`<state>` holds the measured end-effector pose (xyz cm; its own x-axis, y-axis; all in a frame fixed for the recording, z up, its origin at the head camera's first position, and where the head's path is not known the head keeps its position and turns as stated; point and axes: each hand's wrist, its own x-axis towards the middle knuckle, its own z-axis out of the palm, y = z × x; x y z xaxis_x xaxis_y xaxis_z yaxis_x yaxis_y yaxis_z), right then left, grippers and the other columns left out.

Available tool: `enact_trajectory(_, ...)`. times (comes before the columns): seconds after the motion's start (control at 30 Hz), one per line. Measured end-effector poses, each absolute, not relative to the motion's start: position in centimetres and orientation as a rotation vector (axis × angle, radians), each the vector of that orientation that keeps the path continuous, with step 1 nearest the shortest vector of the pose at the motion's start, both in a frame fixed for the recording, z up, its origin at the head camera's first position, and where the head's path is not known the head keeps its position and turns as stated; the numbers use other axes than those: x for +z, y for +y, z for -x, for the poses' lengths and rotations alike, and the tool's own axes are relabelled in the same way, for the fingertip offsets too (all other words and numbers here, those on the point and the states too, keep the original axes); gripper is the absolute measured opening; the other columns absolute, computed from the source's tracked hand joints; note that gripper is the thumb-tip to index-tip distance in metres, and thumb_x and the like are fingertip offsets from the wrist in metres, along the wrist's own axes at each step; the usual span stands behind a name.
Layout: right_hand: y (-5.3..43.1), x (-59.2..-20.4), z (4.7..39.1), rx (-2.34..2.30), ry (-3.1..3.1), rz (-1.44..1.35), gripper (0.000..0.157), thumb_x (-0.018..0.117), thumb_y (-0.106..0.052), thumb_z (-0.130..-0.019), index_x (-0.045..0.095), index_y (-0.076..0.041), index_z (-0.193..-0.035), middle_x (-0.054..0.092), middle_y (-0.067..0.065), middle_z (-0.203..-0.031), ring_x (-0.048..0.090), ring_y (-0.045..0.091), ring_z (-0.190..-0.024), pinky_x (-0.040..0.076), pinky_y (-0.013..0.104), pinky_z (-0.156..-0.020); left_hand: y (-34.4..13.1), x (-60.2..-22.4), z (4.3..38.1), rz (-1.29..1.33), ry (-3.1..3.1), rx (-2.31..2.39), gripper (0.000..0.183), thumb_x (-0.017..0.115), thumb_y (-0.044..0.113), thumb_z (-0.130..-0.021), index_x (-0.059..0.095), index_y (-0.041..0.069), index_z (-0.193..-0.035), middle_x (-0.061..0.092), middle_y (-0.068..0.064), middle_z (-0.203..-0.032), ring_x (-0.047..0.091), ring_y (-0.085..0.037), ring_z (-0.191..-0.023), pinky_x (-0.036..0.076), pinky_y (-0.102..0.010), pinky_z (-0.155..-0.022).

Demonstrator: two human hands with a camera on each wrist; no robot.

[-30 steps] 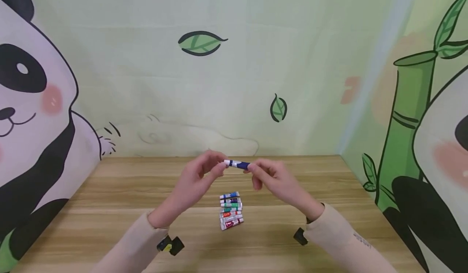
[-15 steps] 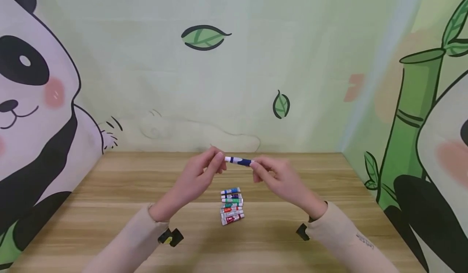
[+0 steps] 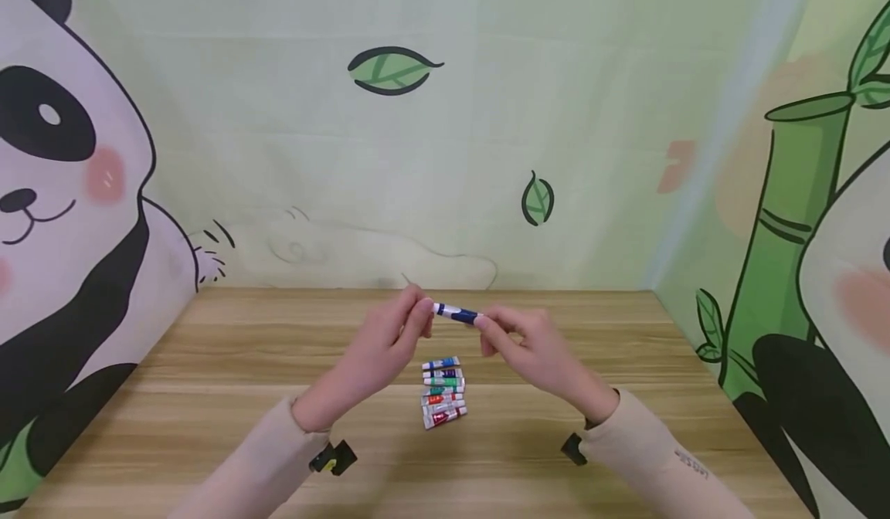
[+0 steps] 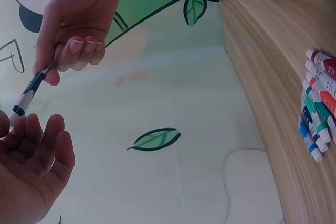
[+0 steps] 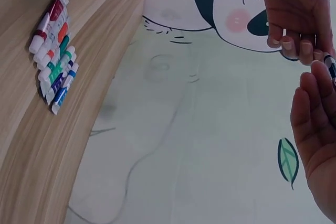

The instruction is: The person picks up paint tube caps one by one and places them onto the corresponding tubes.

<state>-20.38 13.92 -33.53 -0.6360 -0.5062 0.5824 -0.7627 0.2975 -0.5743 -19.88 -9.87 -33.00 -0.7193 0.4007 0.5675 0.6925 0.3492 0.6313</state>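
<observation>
In the head view a small dark blue and white paint tube [image 3: 456, 313] is held up above the table, lying nearly level. My left hand [image 3: 389, 332] pinches its white cap end between thumb and fingers, and the fingertips hide part of the cap. The dark blue tail end is pinched by my right hand [image 3: 531, 343]. From the left wrist, the tube [image 4: 29, 93] slants between both hands. The right wrist view catches only a bit of the tube [image 5: 329, 65]. Below the hands, several paint tubes [image 3: 443, 400] in blue, green, orange and red lie in a column.
The wooden table [image 3: 278, 364] runs back to a printed cloth backdrop [image 3: 445, 156] with pandas, bamboo and leaves. Small black devices, one [image 3: 334, 457] by the left cuff and another [image 3: 574, 449] by the right, are strapped at the wrists.
My left fingers have drawn in closer around the cap end. Both hands keep the tube at about the same height. The tubes on the table stay where they were; the head view shifts slightly.
</observation>
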Motion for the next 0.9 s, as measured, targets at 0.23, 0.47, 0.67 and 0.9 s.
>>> enact_trajectory(0.23,13.9,-33.5,20.3,1.521,-2.33,-1.092,0.019,0.055,-0.011,-0.105,0.073,-0.007,-0.102,0.063,-0.003,-0.067,0.06,0.021,-0.06,0.052,0.031,-0.057,-9.9,-33.2,19.9,0.973,-2.293,-1.302,0.022,0.044,0.018,-0.109,0.054,0.012,-0.091,0.053,0.006,-0.075,0.04,-0.009,-0.055,0.038,-0.026,-0.049)
enact_trajectory(0.47,14.1,-34.0,20.3,1.711,-2.399,-1.035,0.025,0.051,-0.015,-0.107,0.073,-0.003,-0.102,0.062,0.005,-0.066,0.06,0.025,-0.06,0.054,0.036,-0.061,-10.0,-33.8,19.9,0.993,-2.289,-1.284,0.021,0.047,0.017,-0.108,0.055,0.009,-0.091,0.054,0.005,-0.077,0.043,-0.01,-0.06,0.041,-0.027,-0.052)
enact_trajectory(0.67,14.0,-34.6,20.5,1.766,-2.45,-0.971,0.028,0.05,-0.021,-0.108,0.073,-0.006,-0.103,0.062,0.005,-0.067,0.061,0.023,-0.062,0.055,0.037,-0.065,-10.2,-34.4,20.1,0.973,-2.33,-1.307,0.02,0.048,0.019,-0.108,0.057,0.012,-0.092,0.055,0.005,-0.078,0.047,-0.011,-0.063,0.044,-0.027,-0.053)
enact_trajectory(0.9,13.9,-35.2,20.7,1.79,-2.429,-1.007,0.029,0.048,-0.017,-0.108,0.071,0.0,-0.1,0.061,0.008,-0.065,0.061,0.022,-0.059,0.055,0.034,-0.064,-10.5,-35.3,19.8,0.951,-2.387,-1.297,0.019,0.048,0.02,-0.108,0.058,0.013,-0.093,0.056,0.004,-0.079,0.047,-0.01,-0.065,0.045,-0.027,-0.055)
